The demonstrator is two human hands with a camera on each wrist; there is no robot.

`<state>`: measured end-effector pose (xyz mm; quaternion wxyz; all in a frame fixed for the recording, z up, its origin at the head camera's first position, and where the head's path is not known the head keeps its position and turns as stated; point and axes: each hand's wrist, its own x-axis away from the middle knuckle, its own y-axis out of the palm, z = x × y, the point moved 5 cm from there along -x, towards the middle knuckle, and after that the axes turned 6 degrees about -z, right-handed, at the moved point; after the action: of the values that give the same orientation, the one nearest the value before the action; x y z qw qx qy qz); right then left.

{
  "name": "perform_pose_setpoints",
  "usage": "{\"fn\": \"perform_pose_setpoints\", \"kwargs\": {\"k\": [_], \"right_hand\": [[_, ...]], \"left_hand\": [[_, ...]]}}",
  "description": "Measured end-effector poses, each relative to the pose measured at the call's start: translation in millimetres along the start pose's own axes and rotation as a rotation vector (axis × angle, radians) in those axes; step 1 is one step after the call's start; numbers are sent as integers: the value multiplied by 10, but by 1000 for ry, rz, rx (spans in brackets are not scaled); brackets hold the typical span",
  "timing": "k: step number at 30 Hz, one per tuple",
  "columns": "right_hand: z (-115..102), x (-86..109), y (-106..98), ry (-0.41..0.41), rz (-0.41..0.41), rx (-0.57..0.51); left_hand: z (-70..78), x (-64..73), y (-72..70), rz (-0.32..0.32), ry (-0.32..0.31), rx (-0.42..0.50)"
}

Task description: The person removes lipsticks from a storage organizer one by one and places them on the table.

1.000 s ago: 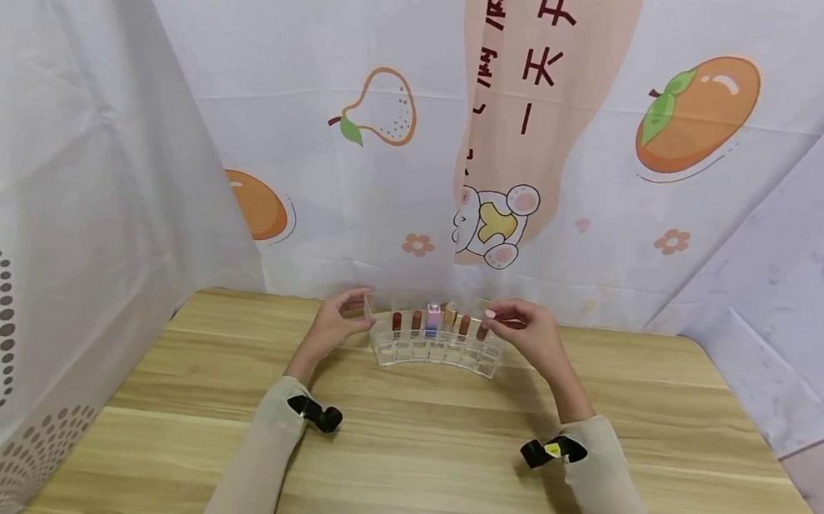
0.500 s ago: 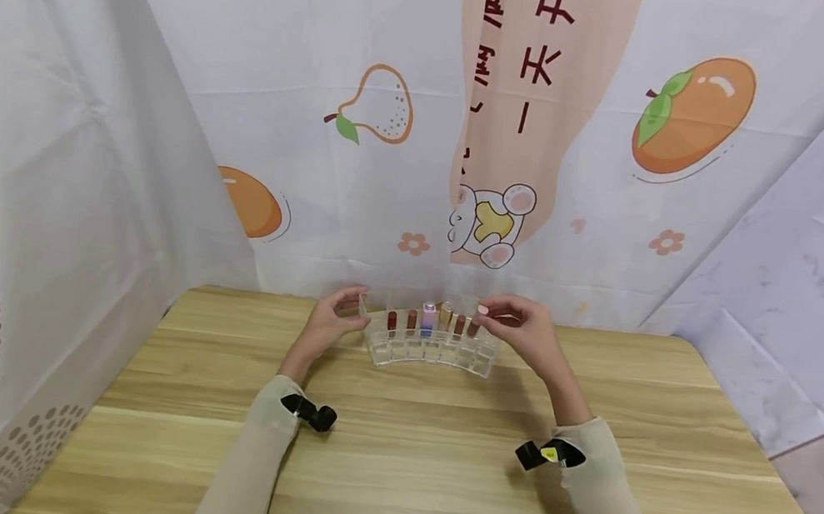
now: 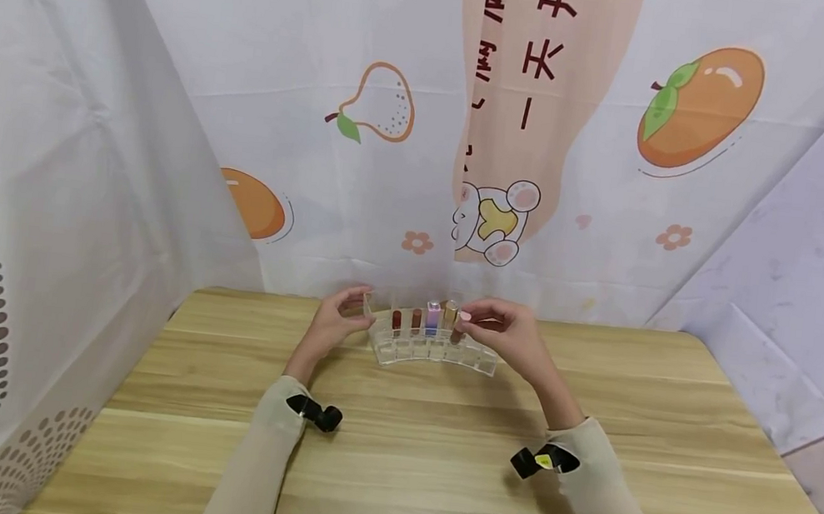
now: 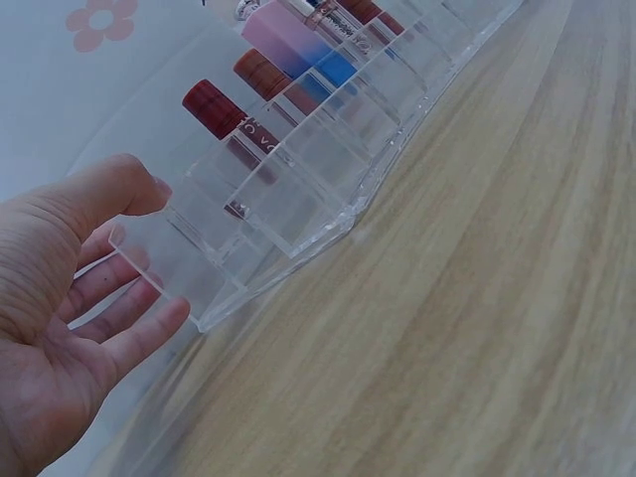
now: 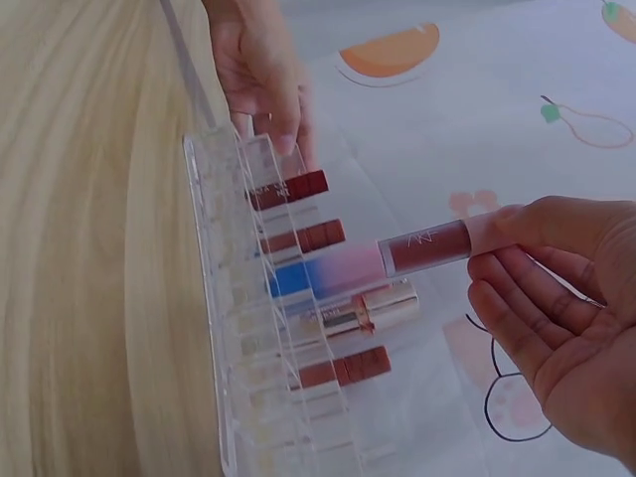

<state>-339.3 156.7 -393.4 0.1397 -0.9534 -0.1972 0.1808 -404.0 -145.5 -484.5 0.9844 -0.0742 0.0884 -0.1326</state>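
A clear acrylic lipstick organizer (image 3: pixel 440 350) with stepped slots stands near the table's far edge. My left hand (image 3: pixel 333 320) grips its left end, thumb on the near side and fingers behind the clear end wall. My right hand (image 5: pixel 576 308) pinches a lip gloss tube (image 5: pixel 432 248) by its pale pink cap, its brownish body pointing toward the slots. Standing in the back row are a dark red tube (image 5: pixel 303 189), a brown-capped tube (image 5: pixel 320 236), a pink-and-blue tube (image 5: pixel 338 266), a gold-capped lipstick (image 5: pixel 393 306) and a reddish-brown tube (image 5: pixel 360 368).
The wood-grain table (image 3: pixel 421 459) extends toward me. A white printed cloth (image 3: pixel 305 128) hangs right behind the organizer, and more cloth hangs at the left (image 3: pixel 52 169) and right sides. Black cameras (image 3: pixel 316 413) are strapped to both wrists.
My right hand has moved left along the organizer, from its right end toward the middle, carrying the lip gloss tube with it. My left hand has kept its grip on the left end.
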Motion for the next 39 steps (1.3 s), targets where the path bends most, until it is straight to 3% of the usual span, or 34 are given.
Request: {"fn": "perform_pose_setpoints", "kwargs": {"k": [9,17,39], "right_hand": [[-27,-3,142,3,-21,6],[-25,-4,243,9,-42,20],[9,-16,490,-7,-126,7]], "left_hand": [[-21,-9,-4,-1,5,-2],[49,14,-4,-8,7,-5],[-12,-11,-12,-13,10,-13]]}}
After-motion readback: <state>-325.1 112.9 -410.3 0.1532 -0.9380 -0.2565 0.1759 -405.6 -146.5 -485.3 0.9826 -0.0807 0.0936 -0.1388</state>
